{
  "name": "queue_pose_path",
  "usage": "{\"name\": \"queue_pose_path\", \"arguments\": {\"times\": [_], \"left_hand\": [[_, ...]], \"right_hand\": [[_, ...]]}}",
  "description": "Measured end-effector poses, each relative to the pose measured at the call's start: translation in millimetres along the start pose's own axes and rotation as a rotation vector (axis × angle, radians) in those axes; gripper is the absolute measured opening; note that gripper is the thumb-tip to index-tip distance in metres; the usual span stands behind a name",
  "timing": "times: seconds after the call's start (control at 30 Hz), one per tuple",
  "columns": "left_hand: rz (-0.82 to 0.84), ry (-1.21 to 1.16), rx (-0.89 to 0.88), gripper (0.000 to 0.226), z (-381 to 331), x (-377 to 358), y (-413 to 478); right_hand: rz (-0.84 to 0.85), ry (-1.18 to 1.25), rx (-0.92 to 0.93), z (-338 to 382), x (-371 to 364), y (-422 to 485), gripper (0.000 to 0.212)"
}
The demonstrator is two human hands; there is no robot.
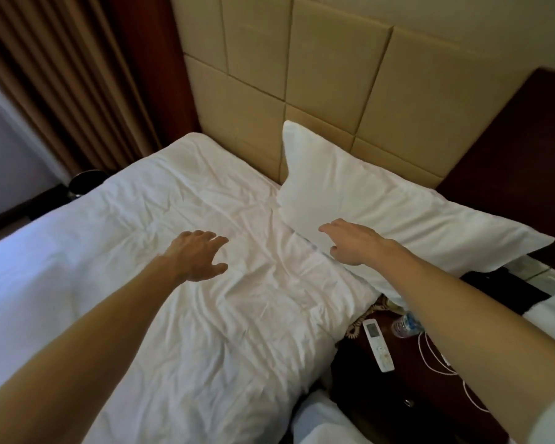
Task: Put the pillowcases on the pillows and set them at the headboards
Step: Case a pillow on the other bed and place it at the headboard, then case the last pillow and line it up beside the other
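Note:
A white pillow (366, 193) in its case leans against the padded beige headboard (318, 91), one corner pointing up and its right end hanging past the bed's edge. My right hand (353, 241) hovers over the pillow's near edge, fingers spread, holding nothing. My left hand (196, 254) is stretched out above the creased white bedding (173, 235) to the pillow's left, fingers apart and empty.
A dark bedside table (398, 379) stands right of the bed with a white remote (378, 344), a water bottle (406, 325) and a white cable (436, 357). Brown curtains (61, 75) hang at the left. White fabric of a second bed (551, 302) shows at the right.

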State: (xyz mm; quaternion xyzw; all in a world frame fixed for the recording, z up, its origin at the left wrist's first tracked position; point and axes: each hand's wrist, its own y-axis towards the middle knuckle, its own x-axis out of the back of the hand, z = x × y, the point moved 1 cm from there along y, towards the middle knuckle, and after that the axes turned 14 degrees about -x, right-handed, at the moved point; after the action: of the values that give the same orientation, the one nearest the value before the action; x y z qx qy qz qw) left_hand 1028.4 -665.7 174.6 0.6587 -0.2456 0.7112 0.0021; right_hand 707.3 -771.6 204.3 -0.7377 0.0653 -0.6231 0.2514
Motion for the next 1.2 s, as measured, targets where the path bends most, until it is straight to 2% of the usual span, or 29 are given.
{"name": "queue_pose_path", "arguments": {"times": [0.2,0.4,0.77,1.0,1.2], "left_hand": [[0.061,-0.115,0.165,0.064,16.3,-56.8,-107.0],[0.07,-0.29,0.447,0.067,14.7,-120.9,-213.2],[0.201,-0.593,0.963,0.07,-88.7,-203.2,-391.4],[0.188,-0.658,1.126,0.068,-130.4,-226.3,-448.2],[0.18,-0.689,1.105,0.068,-114.4,-270.1,-483.0]], "right_hand": [[0.033,-0.074,0.172,92.5,-15.1,-22.1,0.061],[0.032,-0.183,0.424,193.2,-26.5,-32.7,0.057],[0.107,-0.341,0.82,343.4,-72.0,-72.5,0.058],[0.104,-0.437,0.941,401.1,-90.4,-112.0,0.058],[0.101,-0.442,0.935,451.4,-106.4,-133.6,0.058]]}}
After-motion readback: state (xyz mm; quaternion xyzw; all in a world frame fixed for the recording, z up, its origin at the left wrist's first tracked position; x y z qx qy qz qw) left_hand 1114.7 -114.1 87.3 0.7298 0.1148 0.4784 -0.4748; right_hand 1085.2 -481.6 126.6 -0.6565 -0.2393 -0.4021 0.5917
